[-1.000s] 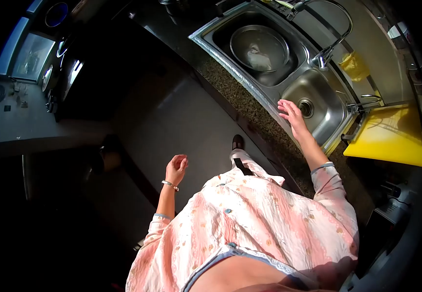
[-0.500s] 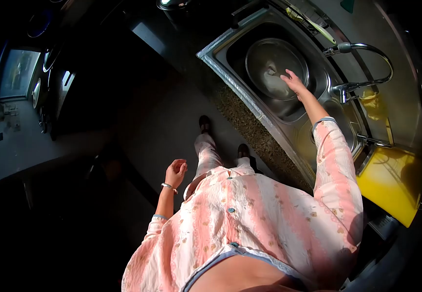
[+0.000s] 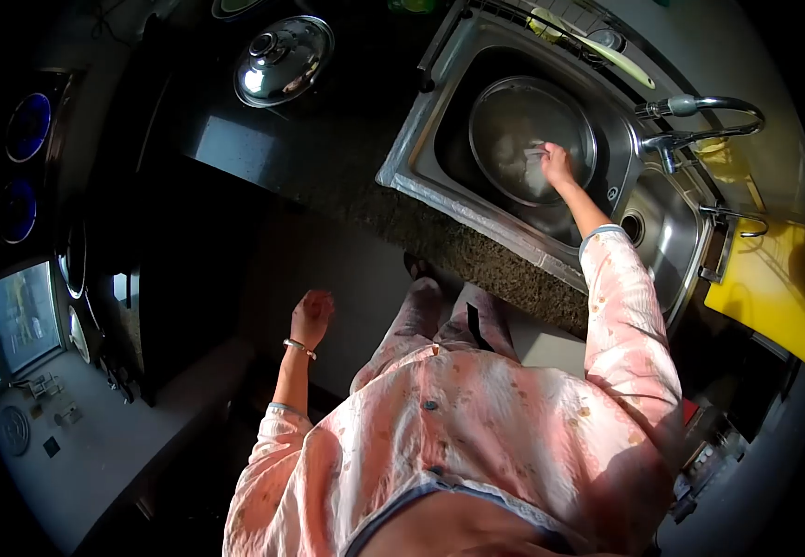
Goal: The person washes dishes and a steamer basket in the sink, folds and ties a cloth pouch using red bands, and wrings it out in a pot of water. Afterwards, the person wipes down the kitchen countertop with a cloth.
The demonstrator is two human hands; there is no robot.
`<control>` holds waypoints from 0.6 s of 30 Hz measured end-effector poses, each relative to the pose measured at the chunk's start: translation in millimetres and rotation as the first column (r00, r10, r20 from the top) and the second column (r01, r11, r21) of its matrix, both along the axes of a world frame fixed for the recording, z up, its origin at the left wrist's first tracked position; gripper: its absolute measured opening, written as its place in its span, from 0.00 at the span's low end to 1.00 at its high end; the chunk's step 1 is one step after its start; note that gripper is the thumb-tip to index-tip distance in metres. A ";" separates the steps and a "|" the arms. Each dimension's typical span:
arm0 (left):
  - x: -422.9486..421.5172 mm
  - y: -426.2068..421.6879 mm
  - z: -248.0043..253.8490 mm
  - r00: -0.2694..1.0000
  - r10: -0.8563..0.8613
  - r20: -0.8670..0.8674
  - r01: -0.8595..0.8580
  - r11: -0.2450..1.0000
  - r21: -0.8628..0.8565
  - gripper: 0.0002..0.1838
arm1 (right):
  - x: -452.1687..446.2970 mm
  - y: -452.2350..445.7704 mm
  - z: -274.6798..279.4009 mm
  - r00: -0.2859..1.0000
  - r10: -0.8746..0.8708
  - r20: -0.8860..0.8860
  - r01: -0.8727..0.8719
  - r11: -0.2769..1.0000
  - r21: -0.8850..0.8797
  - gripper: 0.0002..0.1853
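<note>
A round metal basin stands in the large bowl of the steel sink. My right hand reaches into the basin, its fingers closed on a pale, soft-looking thing whose kind I cannot make out. Cloudy patches show around it on the basin's bottom. Beside my body, my left hand hangs in the air with loosely curled fingers, holding nothing and touching nothing. A bracelet circles its wrist.
A chrome faucet rises behind the sink, with a smaller tap farther right. A yellow board stands at the right. On the dark counter lies a shiny domed lid. A rack with a pale green-handled utensil runs behind the sink.
My right hand has gone from spread fingers above the basin to closed around the pale thing. The view has swung, bringing the domed lid into sight. My left hand stays beside my body.
</note>
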State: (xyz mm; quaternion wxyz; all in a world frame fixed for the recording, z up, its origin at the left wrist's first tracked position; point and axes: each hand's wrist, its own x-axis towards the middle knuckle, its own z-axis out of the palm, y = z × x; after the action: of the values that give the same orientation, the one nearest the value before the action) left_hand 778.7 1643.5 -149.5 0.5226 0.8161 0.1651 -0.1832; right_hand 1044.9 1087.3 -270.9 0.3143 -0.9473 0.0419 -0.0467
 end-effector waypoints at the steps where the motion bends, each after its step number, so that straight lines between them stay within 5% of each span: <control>1: 17.5 -0.2 1.0 1.000 -0.021 -0.008 0.021 1.000 -0.002 0.09 | 0.0 -3.2 25.9 0.997 -0.076 -0.009 0.076 0.997 0.023 0.13; 4: 61.4 -21.8 14.8 0.992 -0.123 0.038 0.119 0.988 0.100 0.10 | -1.7 -17.8 108.3 0.990 -0.133 0.040 0.128 0.985 0.115 0.10; 8: 83.9 -57.9 15.1 0.970 -0.235 0.058 0.231 0.970 0.070 0.10 | -22.7 -2.5 198.4 0.936 -0.110 0.334 0.063 0.987 0.146 0.09; 12: 81.1 -83.9 15.3 0.953 -0.297 0.055 0.294 0.954 0.050 0.10 | -25.6 -7.1 216.4 0.826 -0.127 0.549 0.106 0.992 0.070 0.12; 18: 75.5 -101.9 32.2 0.968 -0.242 0.069 0.236 0.968 0.081 0.09 | -10.5 -12.1 133.9 0.964 -0.086 0.253 0.073 0.995 0.062 0.17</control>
State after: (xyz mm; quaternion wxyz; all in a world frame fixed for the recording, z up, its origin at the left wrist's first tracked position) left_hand 854.2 1541.6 -117.3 0.4732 0.8549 0.0513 -0.2065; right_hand 1034.4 1075.2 -137.0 0.3396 -0.9224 0.0402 -0.1797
